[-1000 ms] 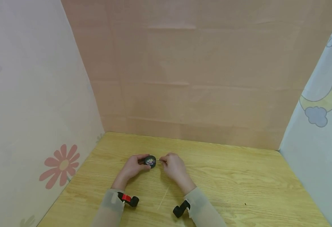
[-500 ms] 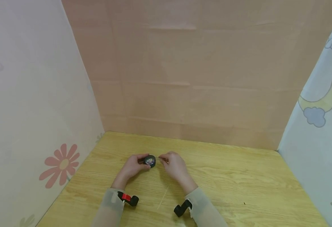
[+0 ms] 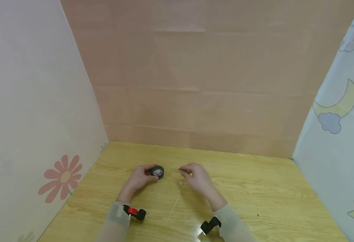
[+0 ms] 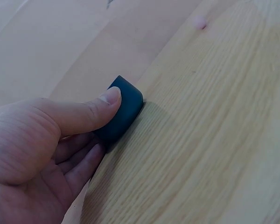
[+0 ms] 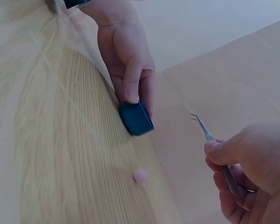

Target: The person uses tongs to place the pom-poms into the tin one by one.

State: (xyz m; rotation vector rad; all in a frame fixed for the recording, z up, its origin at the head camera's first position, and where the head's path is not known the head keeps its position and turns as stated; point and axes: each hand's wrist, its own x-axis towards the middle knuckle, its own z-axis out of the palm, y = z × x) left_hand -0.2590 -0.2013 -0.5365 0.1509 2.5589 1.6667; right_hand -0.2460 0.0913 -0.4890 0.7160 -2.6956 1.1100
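Observation:
My left hand (image 3: 138, 178) grips a small round dark container (image 3: 157, 172) between thumb and fingers, low over the table. Pale and purplish colours show within its dark rim in the head view; the right wrist view shows its dark blue-green side (image 5: 135, 119). In my right hand (image 3: 199, 179) a pair of metal tweezers (image 5: 206, 132) is pinched between thumb and fingers. Their thin bent tips point toward the container, apart from it, with nothing visible between them. A small pink ball (image 5: 140, 176) lies on the table, just below the tweezers in the head view (image 3: 181, 183).
The wood-grain table (image 3: 240, 188) ends at a brown-papered back wall (image 3: 195, 111). Patterned white panels stand at the left (image 3: 44, 111) and right (image 3: 331, 161). A tiny dark speck (image 3: 258, 214) lies on the table at the right. Each wrist bears a black camera mount.
My right hand has drawn the tweezers away to the right, off the container's edge. The pink ball now shows on the table below them. My left hand keeps its hold, nearly still.

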